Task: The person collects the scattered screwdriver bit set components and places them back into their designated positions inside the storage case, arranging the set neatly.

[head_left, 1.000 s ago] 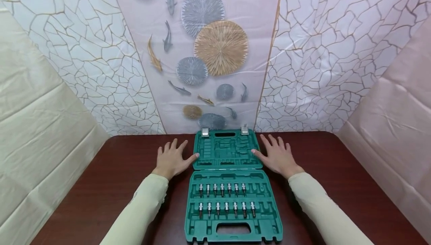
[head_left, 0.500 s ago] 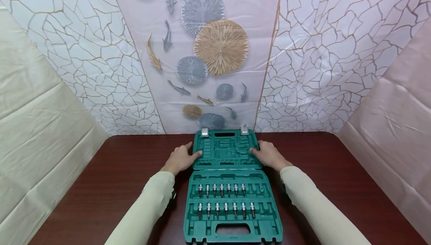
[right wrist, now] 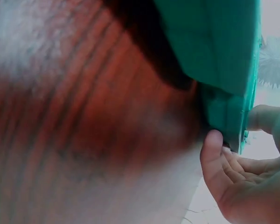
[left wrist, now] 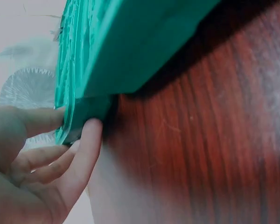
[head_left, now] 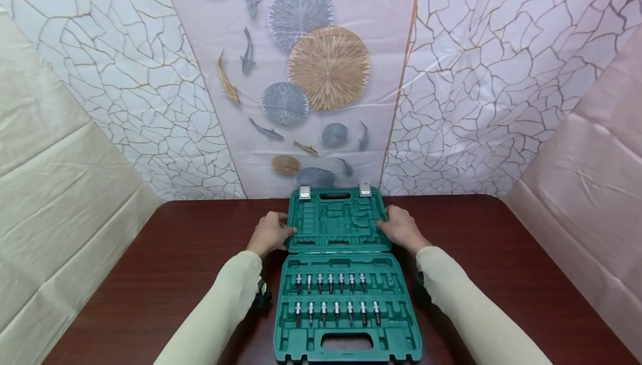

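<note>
A green plastic tool case (head_left: 301, 347) lies open on the table, its near half holding two rows of metal bit sockets (head_left: 331, 282). My left hand (head_left: 268, 234) grips the left side of the case's lid (head_left: 321, 223), and my right hand (head_left: 400, 228) grips the right side. In the left wrist view, the thumb lies on the lid's inner face while fingers (left wrist: 86, 154) curl under its edge (left wrist: 91, 109). The right wrist view has a matching hold, with fingers (right wrist: 212, 161) beneath the green edge (right wrist: 224, 116). The lid looks slightly raised at its far end.
The dark red-brown wooden table (head_left: 165, 276) extends to both sides of the case. Behind it hangs a patterned backdrop (head_left: 328, 69), close to the lid's far edge. Pale cloth walls (head_left: 60, 186) flank the table. Two metal latches (head_left: 305, 192) sit on the lid's far edge.
Both hands have gone from spread fingers beside the lid to gripping its sides. The lid's far edge has risen slightly. The near half with its bit sockets stays in place.
</note>
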`<state>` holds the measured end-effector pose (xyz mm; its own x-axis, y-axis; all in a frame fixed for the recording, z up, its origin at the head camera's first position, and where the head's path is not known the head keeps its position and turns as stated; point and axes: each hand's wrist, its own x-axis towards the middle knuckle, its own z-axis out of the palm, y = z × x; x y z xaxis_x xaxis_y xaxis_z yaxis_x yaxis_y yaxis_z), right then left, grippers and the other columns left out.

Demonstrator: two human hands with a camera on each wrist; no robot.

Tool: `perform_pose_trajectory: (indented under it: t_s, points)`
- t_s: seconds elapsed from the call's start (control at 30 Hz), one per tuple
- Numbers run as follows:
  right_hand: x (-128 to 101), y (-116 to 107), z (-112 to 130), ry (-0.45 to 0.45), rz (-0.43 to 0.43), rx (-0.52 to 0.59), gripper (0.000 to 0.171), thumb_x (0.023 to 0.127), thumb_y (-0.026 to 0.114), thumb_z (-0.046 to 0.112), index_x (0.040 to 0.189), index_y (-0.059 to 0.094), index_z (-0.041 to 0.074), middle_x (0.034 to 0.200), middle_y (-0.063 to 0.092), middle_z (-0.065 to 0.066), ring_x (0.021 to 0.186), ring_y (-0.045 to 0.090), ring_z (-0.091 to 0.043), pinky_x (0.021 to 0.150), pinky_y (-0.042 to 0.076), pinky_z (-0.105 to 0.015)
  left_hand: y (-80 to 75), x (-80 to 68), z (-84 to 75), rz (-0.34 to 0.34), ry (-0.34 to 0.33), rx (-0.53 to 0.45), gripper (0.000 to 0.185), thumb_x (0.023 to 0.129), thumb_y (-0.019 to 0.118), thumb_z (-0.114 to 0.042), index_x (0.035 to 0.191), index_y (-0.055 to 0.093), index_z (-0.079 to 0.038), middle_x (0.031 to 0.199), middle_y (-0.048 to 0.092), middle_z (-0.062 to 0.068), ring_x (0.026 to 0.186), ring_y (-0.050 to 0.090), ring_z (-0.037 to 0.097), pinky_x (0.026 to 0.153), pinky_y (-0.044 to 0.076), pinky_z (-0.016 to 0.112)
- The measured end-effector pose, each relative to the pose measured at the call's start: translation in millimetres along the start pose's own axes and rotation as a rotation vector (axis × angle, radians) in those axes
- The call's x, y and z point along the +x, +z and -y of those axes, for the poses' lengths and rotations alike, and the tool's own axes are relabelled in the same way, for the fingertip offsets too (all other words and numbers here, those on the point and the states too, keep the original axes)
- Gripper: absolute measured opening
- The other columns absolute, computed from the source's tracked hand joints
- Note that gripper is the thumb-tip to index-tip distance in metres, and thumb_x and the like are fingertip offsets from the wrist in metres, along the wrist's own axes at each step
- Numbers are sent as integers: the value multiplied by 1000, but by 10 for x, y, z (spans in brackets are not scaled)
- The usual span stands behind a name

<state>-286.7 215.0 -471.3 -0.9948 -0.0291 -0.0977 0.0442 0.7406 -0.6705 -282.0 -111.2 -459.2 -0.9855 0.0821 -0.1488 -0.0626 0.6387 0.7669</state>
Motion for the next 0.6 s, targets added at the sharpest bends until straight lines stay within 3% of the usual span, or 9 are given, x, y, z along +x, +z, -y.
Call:
perform_pose_trajectory:
  t_s: [0.23, 0.47, 0.6]
  points:
    - [-60, -93, 71, -24, -42, -48, 35, 106, 62, 13, 130, 54, -11, 102, 64, -20, 81, 63, -24, 67, 52, -34, 21, -53, -48, -75, 10, -49, 51, 101, 71, -8, 150, 57, -2, 127, 71, 19, 78, 73, 18, 67, 63, 38]
    - [-144, -188, 174, -91, -122, -9, 32, 106, 62, 14, 127, 54, -10, 99, 63, -21, 78, 62, -26, 64, 51, -36, -5, -127, -94, -183, 48, -131, 47, 97, 76, -5, 142, 63, -4, 123, 73, 16, 79, 74, 20, 62, 62, 39]
    - [-234, -208, 246, -125, -162, 25, 41, 108, 59, 15, 140, 51, -10, 114, 64, -26, 92, 68, -32, 72, 57, -42, 3, -161, -89, -234, 81, -155, 46, 95, 78, -4, 139, 64, -3, 125, 73, 16, 85, 75, 23, 60, 62, 38]
